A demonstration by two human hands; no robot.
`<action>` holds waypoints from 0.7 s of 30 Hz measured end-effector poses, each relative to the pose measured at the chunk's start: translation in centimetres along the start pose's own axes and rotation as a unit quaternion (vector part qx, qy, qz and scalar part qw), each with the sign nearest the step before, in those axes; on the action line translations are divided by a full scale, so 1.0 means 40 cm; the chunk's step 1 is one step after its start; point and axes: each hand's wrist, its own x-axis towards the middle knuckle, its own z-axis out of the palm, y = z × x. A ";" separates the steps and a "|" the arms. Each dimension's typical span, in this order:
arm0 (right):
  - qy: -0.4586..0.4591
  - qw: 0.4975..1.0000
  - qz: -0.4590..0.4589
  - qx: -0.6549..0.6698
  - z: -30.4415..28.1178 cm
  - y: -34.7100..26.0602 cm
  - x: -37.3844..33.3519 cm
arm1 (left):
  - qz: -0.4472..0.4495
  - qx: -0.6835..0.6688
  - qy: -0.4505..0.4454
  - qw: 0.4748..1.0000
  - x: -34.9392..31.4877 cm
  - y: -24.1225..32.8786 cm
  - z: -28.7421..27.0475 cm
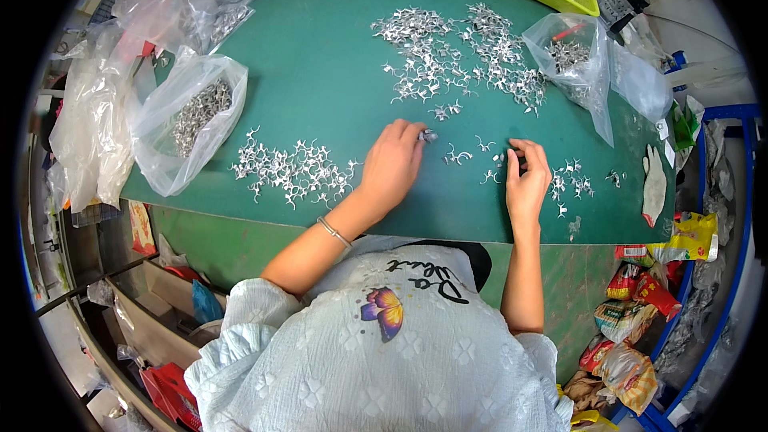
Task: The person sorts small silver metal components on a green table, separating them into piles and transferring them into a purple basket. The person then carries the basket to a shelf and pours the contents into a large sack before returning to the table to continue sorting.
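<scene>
My left hand [392, 163] is closed, its fingertips pinching a small silver metal piece [430, 136] just above the green table. What the curled fingers cover is hidden. Over to the right, my right hand [528, 184] has thumb and forefinger apart, nothing visible between them. Beside its thumb lie a few small curved metal clips [490, 178]. Between the hands rest more forked clips [457, 156]. A small group of clips [572, 178] sits right of my right hand, and a larger spread of them [296, 170] lies left of my left forearm.
Big heaps of clips [424, 52] cover the table's far middle. Clear plastic bags of metal parts stand left [200, 116] and right [572, 56]. A yellow-green basket [560, 2] is at the far right. A white glove [654, 188] lies near the right edge.
</scene>
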 end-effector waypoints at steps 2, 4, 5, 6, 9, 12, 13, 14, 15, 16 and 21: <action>-0.008 0.998 -0.053 -0.016 -0.007 -0.011 -0.012 | -0.025 -0.033 0.018 0.999 0.002 -0.005 -0.004; -0.038 0.994 -0.102 -0.004 -0.010 -0.037 -0.026 | -0.014 -0.036 0.046 0.998 0.003 -0.001 -0.005; -0.057 0.990 -0.132 -0.005 0.000 -0.040 -0.034 | 0.009 -0.021 0.067 0.998 0.001 0.009 -0.004; -0.066 0.986 -0.154 -0.023 0.008 -0.054 -0.039 | 0.032 -0.007 0.085 0.996 -0.003 0.019 -0.002; -0.096 0.975 -0.192 -0.062 0.054 -0.070 -0.045 | 0.045 0.005 0.027 0.999 -0.022 0.027 0.008; -0.080 0.977 -0.194 -0.046 0.067 -0.058 -0.049 | 0.055 0.004 0.026 0.998 -0.038 0.031 0.003; -0.061 0.979 -0.193 -0.035 0.063 -0.053 -0.049 | 0.055 0.004 0.027 0.998 -0.043 0.031 -0.001; -0.042 0.980 -0.192 -0.023 0.060 -0.050 -0.049 | 0.052 0.008 0.020 0.998 -0.047 0.030 -0.005; -0.037 0.983 -0.178 0.004 0.057 -0.048 -0.050 | 0.048 0.012 0.014 0.999 -0.051 0.029 -0.008; -0.031 0.986 -0.163 0.031 0.055 -0.046 -0.053 | 0.045 0.015 0.007 0.999 -0.055 0.029 -0.009; -0.049 0.988 -0.089 0.117 0.034 -0.072 -0.088 | 0.047 -0.044 -0.021 0.998 -0.076 0.042 0.005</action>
